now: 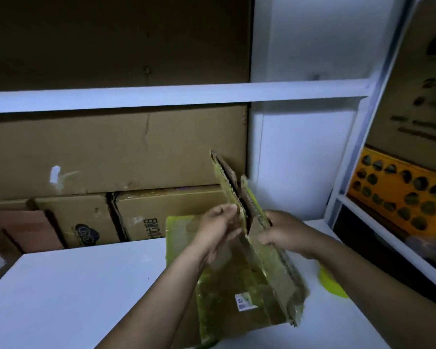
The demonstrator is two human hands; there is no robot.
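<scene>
Here, a cardboard box [239, 285] wrapped in yellow-green tape rests on the white table [73, 298] near its far edge, two flaps raised; the left hand [218, 233] grips the left flap, fingers curled round its edge; the right hand [285, 235] clasps the right flap likewise; a white label [244, 301] on the box shows a "6" (the rest too blurred); behind, a brown carton [146, 217] bears sideways Chinese print, unreadable; an orange box [398, 192] sits on the right-hand shelf.

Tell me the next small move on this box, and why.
Probably spread the flaps apart: the left hand grips the left flap, the right hand the right flap, both upright with a narrow gap between, so the cardboard box on the table is barely open.
</scene>
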